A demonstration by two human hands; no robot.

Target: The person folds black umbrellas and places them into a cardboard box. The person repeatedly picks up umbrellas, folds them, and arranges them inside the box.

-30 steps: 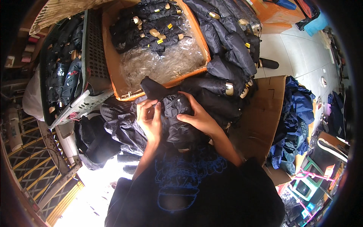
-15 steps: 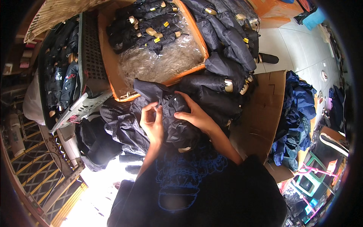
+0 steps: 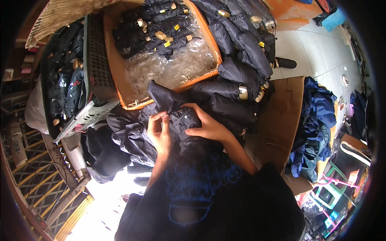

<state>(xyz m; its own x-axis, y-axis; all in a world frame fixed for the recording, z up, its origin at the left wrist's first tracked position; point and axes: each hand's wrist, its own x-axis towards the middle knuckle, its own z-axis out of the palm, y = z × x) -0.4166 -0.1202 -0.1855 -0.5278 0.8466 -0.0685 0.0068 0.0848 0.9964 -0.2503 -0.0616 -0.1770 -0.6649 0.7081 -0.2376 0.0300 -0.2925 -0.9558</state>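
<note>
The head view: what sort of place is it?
Probably a workshop or packing room: dark bundles lie in an orange-edged carton, more fill a plastic basket, and blue fabric is heaped nearby.

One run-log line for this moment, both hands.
left hand: pinched at black bundle, hold unclear | right hand: holding bundle's right side | ahead: orange-edged carton | ahead-left: dark perforated basket

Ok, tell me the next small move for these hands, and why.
I'd probably fold the loose black flap toward the dark bundle with the left hand: the flap sticks up just beyond that hand, which is pinched close beside the bundle, while the right hand cups the bundle.
</note>
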